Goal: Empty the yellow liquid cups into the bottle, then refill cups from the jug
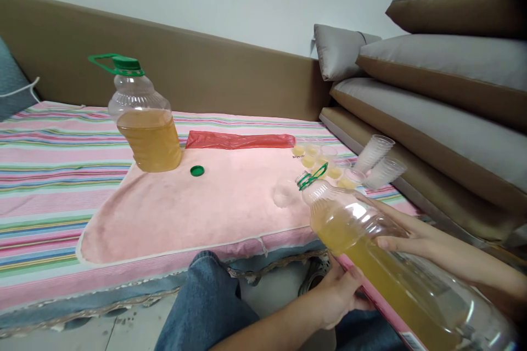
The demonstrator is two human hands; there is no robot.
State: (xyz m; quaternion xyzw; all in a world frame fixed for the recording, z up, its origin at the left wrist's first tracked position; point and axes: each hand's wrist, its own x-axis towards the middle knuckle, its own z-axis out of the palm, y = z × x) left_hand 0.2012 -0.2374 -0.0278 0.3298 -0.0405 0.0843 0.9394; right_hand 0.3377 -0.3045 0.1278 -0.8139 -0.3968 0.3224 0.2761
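A large clear plastic bottle (pixel 354 219) of yellow liquid lies tilted in both my hands, its uncapped neck with a green ring pointing left. My left hand (pixel 340 293) supports it from below, near the pink label. My right hand (pixel 395 236) wraps round its upper side, partly hidden behind it. Just left of the mouth, a clear plastic cup (pixel 282 196) stands on the pink cloth (pixel 222 203); whether any liquid is in it, I cannot tell. Behind the neck stand several cups with yellow liquid (pixel 334 173). A green cap (pixel 197 170) rests on the cloth.
A second bottle (pixel 152 142), green-capped and partly full, stands at the left. A red plastic bag (pixel 239 141) stretches along the cloth's back edge. Stacks of clear cups (pixel 374 153) lean at the right, beside piled grey-brown cushions (pixel 432 104). My knee (pixel 206 301) is below the bed edge.
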